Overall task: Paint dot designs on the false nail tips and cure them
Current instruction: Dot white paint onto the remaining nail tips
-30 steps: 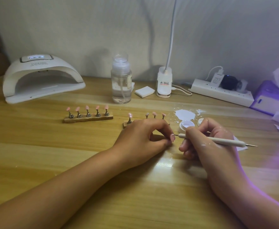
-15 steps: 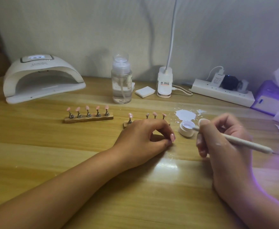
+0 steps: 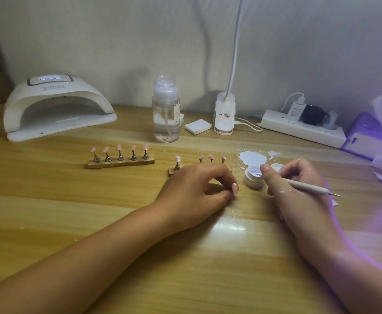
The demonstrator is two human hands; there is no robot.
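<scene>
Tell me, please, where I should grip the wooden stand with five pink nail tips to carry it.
Grip the wooden stand by the two short ends of its flat base, coming in low from the left and right. The nail tips stand on metal pegs along the whole top, so fingers from above would likely touch them; both ends lie free.

The left forearm runs from the lower left up to centre frame. There the left hand (image 3: 194, 193) lies with fingers curled, thumb and forefinger pinching a pink nail tip (image 3: 235, 188). Right of centre, the right hand (image 3: 298, 200) grips a pen (image 3: 310, 188), forefinger stretched forward, its forearm entering from the lower right.
</scene>
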